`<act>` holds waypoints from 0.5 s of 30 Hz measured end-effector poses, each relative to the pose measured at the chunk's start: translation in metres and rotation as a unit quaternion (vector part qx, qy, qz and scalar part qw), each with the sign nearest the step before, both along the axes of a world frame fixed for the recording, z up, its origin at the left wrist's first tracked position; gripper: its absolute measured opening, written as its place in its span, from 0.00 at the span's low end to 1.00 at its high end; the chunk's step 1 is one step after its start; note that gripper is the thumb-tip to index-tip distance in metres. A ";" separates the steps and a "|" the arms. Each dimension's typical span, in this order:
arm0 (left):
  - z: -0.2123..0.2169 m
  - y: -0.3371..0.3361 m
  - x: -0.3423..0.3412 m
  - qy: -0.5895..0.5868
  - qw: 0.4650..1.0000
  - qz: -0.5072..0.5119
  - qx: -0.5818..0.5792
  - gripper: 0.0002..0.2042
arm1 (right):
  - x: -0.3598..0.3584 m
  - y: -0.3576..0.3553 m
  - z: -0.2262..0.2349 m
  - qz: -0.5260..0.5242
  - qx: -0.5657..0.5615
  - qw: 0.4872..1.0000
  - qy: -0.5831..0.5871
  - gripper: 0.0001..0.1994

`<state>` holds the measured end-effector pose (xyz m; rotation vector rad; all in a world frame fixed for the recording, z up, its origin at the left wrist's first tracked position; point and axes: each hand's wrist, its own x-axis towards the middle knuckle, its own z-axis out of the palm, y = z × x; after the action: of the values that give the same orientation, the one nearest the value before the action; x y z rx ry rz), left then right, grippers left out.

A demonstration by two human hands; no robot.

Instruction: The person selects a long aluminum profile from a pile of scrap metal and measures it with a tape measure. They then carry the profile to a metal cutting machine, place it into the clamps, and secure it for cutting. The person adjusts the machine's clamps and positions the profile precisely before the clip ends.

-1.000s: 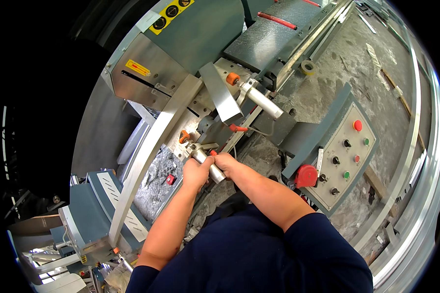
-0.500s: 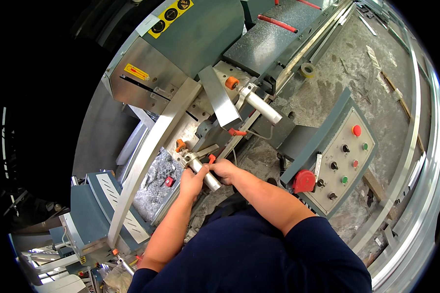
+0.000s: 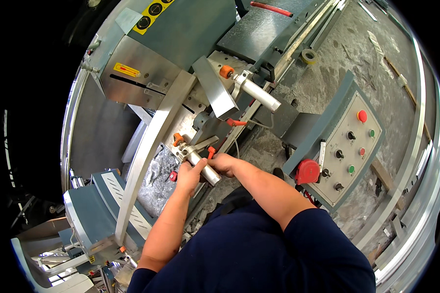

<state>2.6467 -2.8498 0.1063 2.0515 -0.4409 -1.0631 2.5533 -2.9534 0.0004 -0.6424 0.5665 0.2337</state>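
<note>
Slipped a little lower than it was a second ago, the right hand [image 3: 223, 164] leaves more of the red lever handle [image 3: 211, 152] bare, while the whole view has shifted slightly. The pneumatic clamp cylinder [image 3: 210, 175] sits tilted between the two hands, its free end toward the person and its orange pressure pad [image 3: 178, 139] at the far end, near the long aluminium bar [image 3: 168, 105]. The left hand [image 3: 188, 177] is clamped on the cylinder, thumb over the top and its other fingers hidden beneath. The right fingers curl in behind the barrel, just below the lever; whether they are closed on anything, I cannot tell. To handle this well, the left palm should bear the barrel firmly so that it cannot twist, leaving the right fingers to work by feel with small, even movements. Both thumbs are best kept back from the pad end and the lever's joint, where a sudden shift could pinch.
</note>
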 end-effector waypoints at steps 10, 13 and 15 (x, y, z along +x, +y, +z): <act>0.016 -0.006 -0.011 0.044 0.998 0.048 0.020 0.20 | -0.004 0.013 0.005 -0.048 -0.151 0.987 -0.009 0.18; 0.020 -0.009 -0.010 0.067 0.996 0.060 0.020 0.22 | -0.003 0.014 0.003 -0.055 -0.127 0.990 -0.009 0.19; 0.020 -0.010 -0.012 0.066 0.995 0.079 0.011 0.22 | -0.010 0.010 0.012 -0.044 -0.131 0.990 -0.004 0.19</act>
<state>2.6349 -2.8598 0.1259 1.9849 -0.1975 -1.1023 2.5435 -2.9438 0.0126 -0.8695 0.6210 0.0745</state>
